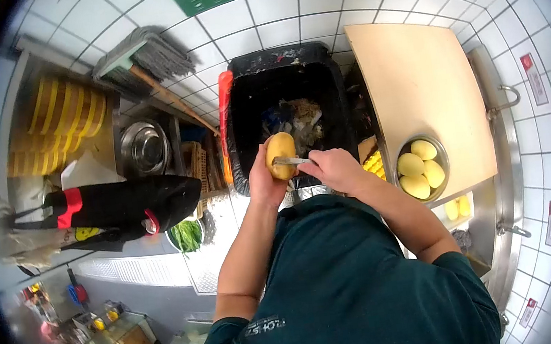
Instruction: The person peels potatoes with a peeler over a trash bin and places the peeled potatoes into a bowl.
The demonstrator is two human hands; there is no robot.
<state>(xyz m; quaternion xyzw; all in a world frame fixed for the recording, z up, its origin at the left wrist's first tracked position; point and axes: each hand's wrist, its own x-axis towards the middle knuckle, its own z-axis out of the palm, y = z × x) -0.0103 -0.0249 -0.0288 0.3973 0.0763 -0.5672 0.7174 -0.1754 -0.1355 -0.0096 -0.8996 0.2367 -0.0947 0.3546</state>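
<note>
The left hand [264,179] holds a yellow potato [281,155] upright, fingers closed around its left side, over the near part of a black-lined trash bin [283,59]. The right hand [334,169] grips a small peeler [291,160] in a narrow hold, its metal end against the potato's face. Scraps [302,120] lie down inside the bin. To the right, a metal bowl [447,160] with four peeled potatoes [411,164] sits on the near part of a pale board [418,81]. A mop [143,58] leans left of the bin, beyond a red-orange handle [225,96] at the bin's left edge.
</note>
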